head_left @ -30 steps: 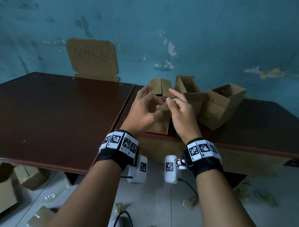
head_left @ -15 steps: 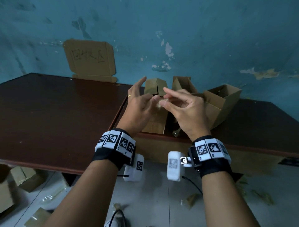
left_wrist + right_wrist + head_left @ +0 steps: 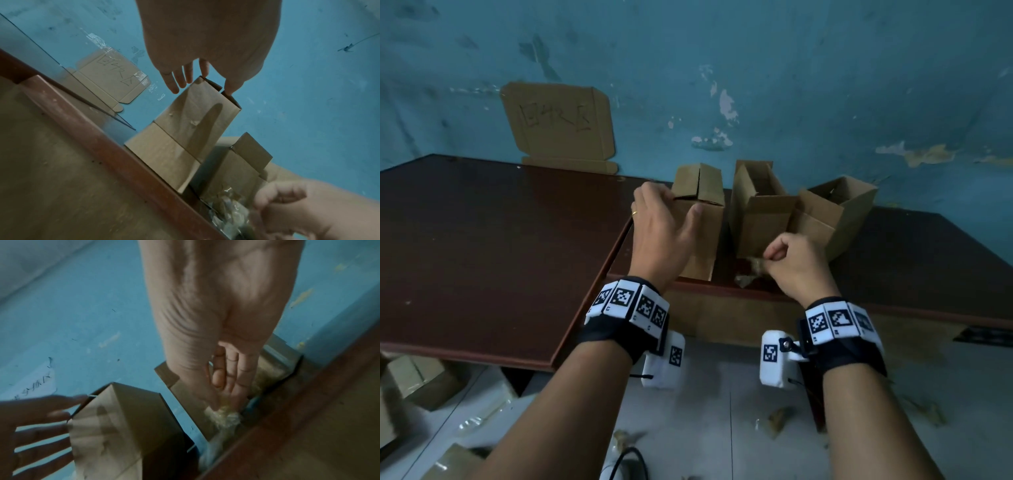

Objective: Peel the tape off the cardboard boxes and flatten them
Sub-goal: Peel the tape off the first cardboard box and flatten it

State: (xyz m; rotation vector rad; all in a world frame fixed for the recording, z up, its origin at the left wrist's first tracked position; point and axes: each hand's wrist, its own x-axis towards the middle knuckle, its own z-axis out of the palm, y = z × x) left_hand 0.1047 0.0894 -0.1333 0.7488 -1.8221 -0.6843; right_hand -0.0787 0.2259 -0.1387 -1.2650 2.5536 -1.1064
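Note:
A tall brown cardboard box (image 3: 703, 240) (image 3: 191, 123) stands near the right table's front edge, its top flaps up. My left hand (image 3: 674, 202) (image 3: 203, 84) is spread at the box's top. Its fingers lie along the left side and its thumb touches the front flap. My right hand (image 3: 770, 255) (image 3: 224, 404) is low over the table edge, right of that box, and pinches a crumpled wad of clear tape (image 3: 755, 265) (image 3: 226, 417) (image 3: 232, 211). Behind it stand two open boxes (image 3: 760, 212) (image 3: 839, 212), the right one tipped on its side.
Two dark brown tables (image 3: 482, 240) (image 3: 928, 260) meet at an angle by the blue wall. A cardboard sign (image 3: 558, 123) leans there. Another tape scrap (image 3: 743, 281) lies at the table edge. Below are boxes (image 3: 417, 380) and tape scraps (image 3: 777, 418) on the floor.
The hands were together at the box's front, working on tape. They have parted: the right dropped down and right with the tape wad, the left went to the box's top.

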